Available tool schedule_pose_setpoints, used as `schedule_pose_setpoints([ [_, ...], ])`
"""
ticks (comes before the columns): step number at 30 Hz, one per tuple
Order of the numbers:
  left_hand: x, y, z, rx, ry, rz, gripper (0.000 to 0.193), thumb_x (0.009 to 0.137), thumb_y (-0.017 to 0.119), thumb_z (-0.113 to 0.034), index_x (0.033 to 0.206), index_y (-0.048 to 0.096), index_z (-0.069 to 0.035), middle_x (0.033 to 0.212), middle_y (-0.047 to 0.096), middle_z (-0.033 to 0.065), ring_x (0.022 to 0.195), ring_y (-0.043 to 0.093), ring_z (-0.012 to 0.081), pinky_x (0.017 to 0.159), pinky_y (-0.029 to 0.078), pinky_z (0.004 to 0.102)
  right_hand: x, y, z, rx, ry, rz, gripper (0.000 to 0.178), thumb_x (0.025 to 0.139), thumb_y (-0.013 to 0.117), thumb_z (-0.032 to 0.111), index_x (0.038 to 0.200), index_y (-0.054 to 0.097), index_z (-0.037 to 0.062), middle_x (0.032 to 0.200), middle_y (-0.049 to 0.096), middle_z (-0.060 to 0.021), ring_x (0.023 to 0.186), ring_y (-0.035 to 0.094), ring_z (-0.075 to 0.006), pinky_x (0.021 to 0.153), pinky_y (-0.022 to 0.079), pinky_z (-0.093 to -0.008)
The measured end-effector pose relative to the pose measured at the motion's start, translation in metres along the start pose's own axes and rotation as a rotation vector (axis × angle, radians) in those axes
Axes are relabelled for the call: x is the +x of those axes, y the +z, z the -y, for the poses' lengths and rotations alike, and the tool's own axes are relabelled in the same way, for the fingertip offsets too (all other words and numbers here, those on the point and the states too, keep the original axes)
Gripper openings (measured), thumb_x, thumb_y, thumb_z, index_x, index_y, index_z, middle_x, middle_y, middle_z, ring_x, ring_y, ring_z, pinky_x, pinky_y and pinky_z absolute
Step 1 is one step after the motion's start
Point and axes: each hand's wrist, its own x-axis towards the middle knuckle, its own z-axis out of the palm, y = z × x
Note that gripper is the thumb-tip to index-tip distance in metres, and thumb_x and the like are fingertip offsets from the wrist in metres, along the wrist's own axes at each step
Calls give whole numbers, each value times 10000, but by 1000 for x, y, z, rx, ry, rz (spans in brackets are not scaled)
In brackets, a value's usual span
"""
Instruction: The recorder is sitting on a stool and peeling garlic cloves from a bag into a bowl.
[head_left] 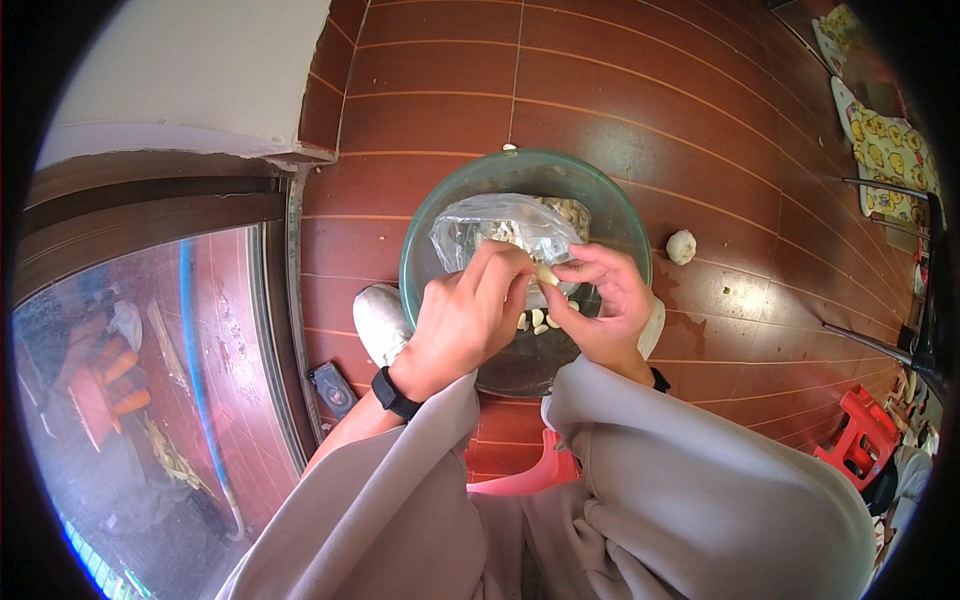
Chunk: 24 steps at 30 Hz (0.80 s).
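Observation:
Between my two hands, over the basin, is a pale garlic clove [546, 274]. My left hand [476, 308] is closed, its fingertips pinching at the clove's left side. From the right, my right hand [612, 308] grips the same clove with thumb and fingers. Below them sits a round, see-through green basin [632, 205] on the floor. A clear plastic bag [470, 212] lies open inside it, with whitish pieces in it that my hands partly cover. Several peeled cloves [540, 324] rest on the basin's near side, under my hands.
A whole garlic bulb [681, 247] lies on the red tiled floor right of the basin. White shoes [380, 322] flank the basin. A dark, flat device [332, 389] lies beside the glass door [150, 370]. A red plastic stool [860, 436] stands at the right; pink plastic [540, 472] shows between my legs.

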Motion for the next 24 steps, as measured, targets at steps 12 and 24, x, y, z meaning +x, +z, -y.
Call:
schedule_pose_setpoints([
  [12, 1, -3, -1, -157, -133, 101, 253, 994, 723, -97, 1164, 546, -33, 958, 716, 142, 702, 724, 371, 582, 566, 456, 0, 1, 4, -150, -104, 3, 488, 795, 898, -67, 1238, 701, -9, 1048, 814, -119, 956, 811, -189, 885, 628, -309],
  [24, 2, -6, -2, -93, -98, 106, 235, 958, 715, -57, 1121, 547, -36, 959, 689, 119, 700, 727, 347, 580, 578, 432, 5, 3, 6, -212, -166, 24, 487, 770, 896, -84, 1216, 719, 1, 1049, 814, -120, 923, 812, -192, 845, 633, -299],
])
